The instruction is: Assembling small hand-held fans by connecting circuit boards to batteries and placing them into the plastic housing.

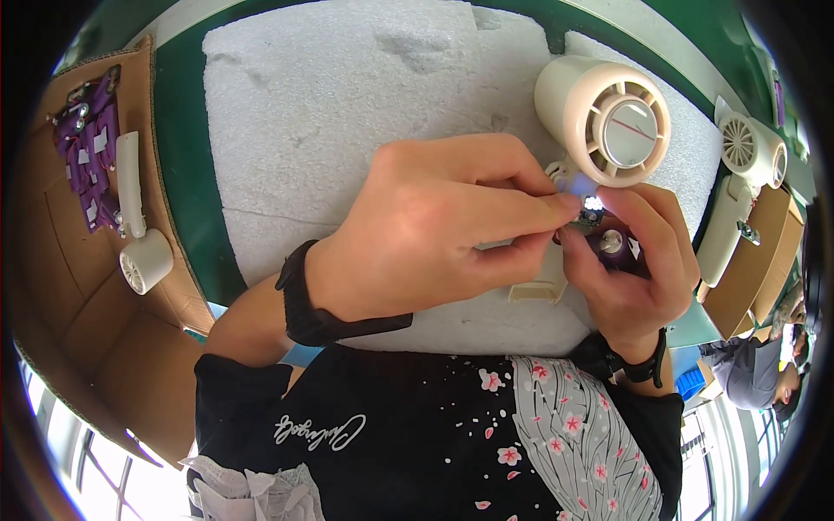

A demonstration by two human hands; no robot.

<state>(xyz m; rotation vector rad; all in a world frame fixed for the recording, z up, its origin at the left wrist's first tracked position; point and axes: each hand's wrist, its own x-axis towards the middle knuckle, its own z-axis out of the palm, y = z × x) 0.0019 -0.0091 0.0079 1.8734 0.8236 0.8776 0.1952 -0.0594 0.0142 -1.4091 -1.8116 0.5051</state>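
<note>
Lying on white foam (300, 122), a cream fan (569, 95) crowds the right hand (643, 273).

White cursive lettering (321, 431) stands on the near black shirt (395, 404). At left, white labels (101, 141) on purple parts (108, 119) are too small to read.

You are wearing a black shirt (391, 391) with pink blossoms (573, 424) on grey, your fan (563, 97) is showing cream, your cylinder (622, 258) dark purple, the foam sheet (295, 156) white, the worktop (182, 148) green, the cardboard box (104, 347) brown
</note>
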